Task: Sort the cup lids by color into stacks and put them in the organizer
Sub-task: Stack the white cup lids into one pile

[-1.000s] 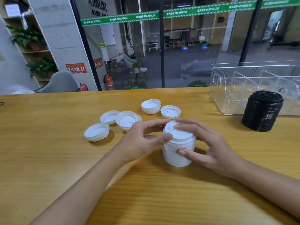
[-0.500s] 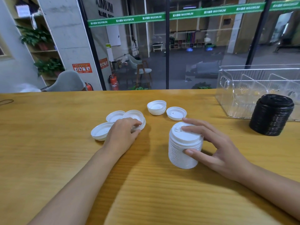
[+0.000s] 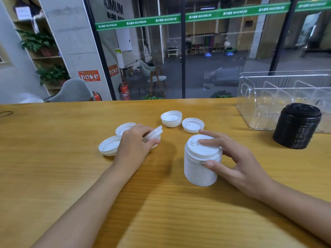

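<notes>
A tall stack of white lids (image 3: 200, 165) stands on the wooden table (image 3: 53, 176) in the middle. My right hand (image 3: 232, 163) holds it, fingers on its top and thumb against its side. To the left, my left hand (image 3: 134, 145) grips a small bunch of white lids (image 3: 155, 132), tilted up off the table. Loose white lids lie upside down around it: one (image 3: 109, 146) at the left, one (image 3: 123, 127) behind, a short pile (image 3: 171, 119) and a single lid (image 3: 192, 124) further back. A stack of black lids (image 3: 296, 126) stands at the right, in front of the clear organizer (image 3: 259, 97).
The clear organizer has upright dividers and a side handle, and stands at the table's far right edge. A glass wall runs along the back of the table. A black cable (image 3: 6, 113) lies at the far left.
My left hand left the white stack, moved left to the loose lids, closed on them and tipped them up off the table. My right hand stayed on the stack.
</notes>
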Demonstrator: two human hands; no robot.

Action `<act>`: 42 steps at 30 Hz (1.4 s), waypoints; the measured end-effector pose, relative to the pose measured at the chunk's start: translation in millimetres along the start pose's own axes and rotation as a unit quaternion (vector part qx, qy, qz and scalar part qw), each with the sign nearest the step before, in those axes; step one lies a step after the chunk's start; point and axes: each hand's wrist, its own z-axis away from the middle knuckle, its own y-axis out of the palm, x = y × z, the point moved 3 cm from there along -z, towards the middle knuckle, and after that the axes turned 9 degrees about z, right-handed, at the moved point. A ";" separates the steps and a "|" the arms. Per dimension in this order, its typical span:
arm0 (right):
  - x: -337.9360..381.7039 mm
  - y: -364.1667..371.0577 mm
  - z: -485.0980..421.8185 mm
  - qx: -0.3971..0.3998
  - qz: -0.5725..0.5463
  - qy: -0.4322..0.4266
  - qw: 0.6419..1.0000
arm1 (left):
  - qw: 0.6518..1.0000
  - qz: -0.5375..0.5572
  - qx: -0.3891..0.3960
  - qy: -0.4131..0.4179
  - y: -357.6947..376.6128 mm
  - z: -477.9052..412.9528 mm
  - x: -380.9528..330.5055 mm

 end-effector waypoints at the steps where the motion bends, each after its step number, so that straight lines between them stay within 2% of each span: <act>1: -0.8 0.7 -0.1 -0.005 -0.006 0.012 1.000 | 1.000 0.018 -0.014 0.007 -1.0 1.5 -5.4; 4: -1.4 2.3 0.2 -0.007 -0.012 0.031 0.999 | 0.995 0.084 -0.046 0.000 -3.9 5.3 -23.9; 6: -1.7 2.5 0.4 -0.001 -0.018 0.042 0.999 | 0.986 0.153 -0.048 -0.034 -5.2 5.7 -33.0; 8: -2.5 3.0 0.1 0.004 -0.038 0.055 0.998 | 0.958 0.268 -0.032 -0.091 -5.7 5.3 -40.8; 10: -2.8 3.9 0.2 0.003 -0.053 0.058 0.997 | 0.916 0.379 0.003 -0.134 -3.8 6.1 -47.4; 13: -4.2 4.9 0.9 0.004 -0.066 0.064 0.996 | 0.876 0.451 0.052 -0.163 2.5 8.8 -52.1; 16: -5.1 4.8 0.8 0.004 -0.077 0.070 0.995 | 0.871 0.454 0.084 -0.171 11.4 13.9 -55.3; 22: -6.4 5.7 -0.9 0.011 -0.082 0.065 0.994 | 0.919 0.368 0.087 -0.109 25.4 22.8 -62.9; 32: -7.5 4.6 0.6 0.014 -0.072 0.060 0.996 | 0.955 0.256 0.146 -0.037 30.5 34.0 -70.8; 34: -7.6 4.8 0.3 0.016 -0.073 0.062 0.995 | 0.948 0.253 0.192 -0.029 27.3 31.5 -68.8; 37: -7.4 4.8 0.0 0.018 -0.072 0.063 0.995 | 0.913 0.322 0.248 -0.028 26.7 29.9 -67.7; 39: -7.7 4.9 0.1 0.017 -0.074 0.062 0.995 | 0.896 0.369 0.246 -0.032 25.8 29.4 -69.0; 42: -7.4 5.4 0.1 0.015 -0.083 0.062 0.995 | 0.901 0.370 0.224 -0.032 26.8 28.3 -66.2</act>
